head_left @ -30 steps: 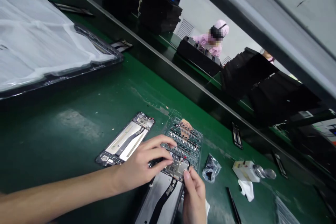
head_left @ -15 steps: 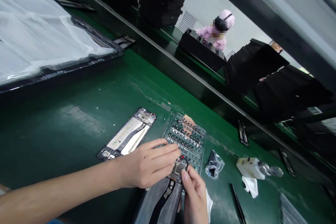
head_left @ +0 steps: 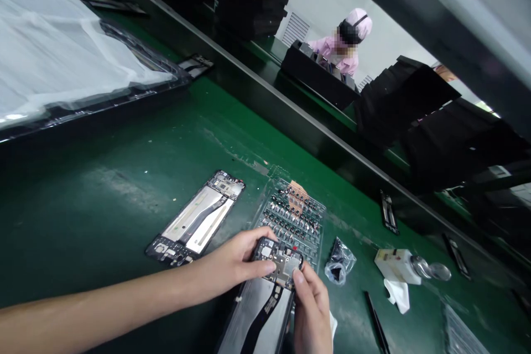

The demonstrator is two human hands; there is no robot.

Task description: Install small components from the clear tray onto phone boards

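Two phone frames lie on the green table (head_left: 95, 146), one well left of the hands and one beneath them. At far left, a white plastic sheet (head_left: 50, 50) covers a black tray (head_left: 91, 117). Next comes the first phone frame (head_left: 194, 220), lying bare on the table. The left hand (head_left: 230, 260) reaches in with its fingers curled against the near end of a small circuit board (head_left: 280, 263), and the right hand (head_left: 311, 310) pinches the board's other corner, so both are closed on it. The board is held just above the second phone frame (head_left: 257, 315) and overlaps the edge of a clear tray (head_left: 292, 215) of small parts. It should be light, stiff and fragile, with its metal shields and tiny connectors best spared, so its edges offer the safest hold. To the right are a small plastic bag (head_left: 340, 263), black tweezers (head_left: 375, 321), a white wipe (head_left: 397, 296) and a white container (head_left: 396, 265) with a metal top. Its label is unreadable, and no other writing is legible. Beyond the table, a co-worker (head_left: 342, 50) in pink works behind black stacked trays (head_left: 398, 105).
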